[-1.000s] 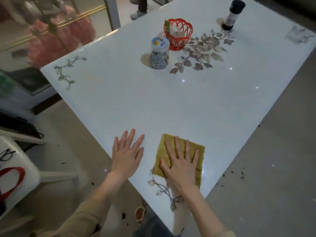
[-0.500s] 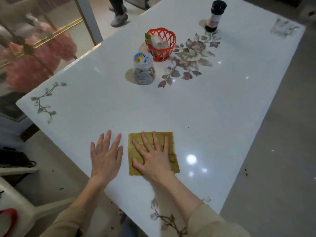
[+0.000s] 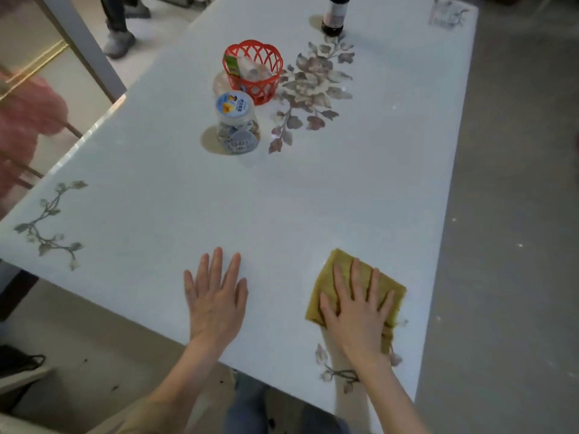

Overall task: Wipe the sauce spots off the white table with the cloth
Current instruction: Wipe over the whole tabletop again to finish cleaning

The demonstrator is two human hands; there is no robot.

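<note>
White and glossy, the desk [image 3: 282, 198] runs away from me, with grey floor [image 3: 517, 214] along its right side. My cloth [image 3: 340, 264] (mustard-yellow, folded roughly square) lies near the desk's near right corner. It is directly under my right hand [image 3: 357, 311] and well apart from my left hand [image 3: 216, 302].

My right hand lies flat on the cloth, fingers straight and spread, palm pressing it to the surface without gripping it. The cloth's far corner and right edge show past my fingertips. My left hand rests flat on the bare desk to the left of the cloth, fingers straight and slightly fanned, holding nothing, its wrist at the near edge.

Farther up the desk stands a clear jar [image 3: 236, 123] with a pale blue lid. Just behind it is a red basket [image 3: 266, 89], and at the far end a dark bottle [image 3: 333, 17] is cut off by the top of the view. Printed leaves [image 3: 313, 89] spread beside the basket.
</note>
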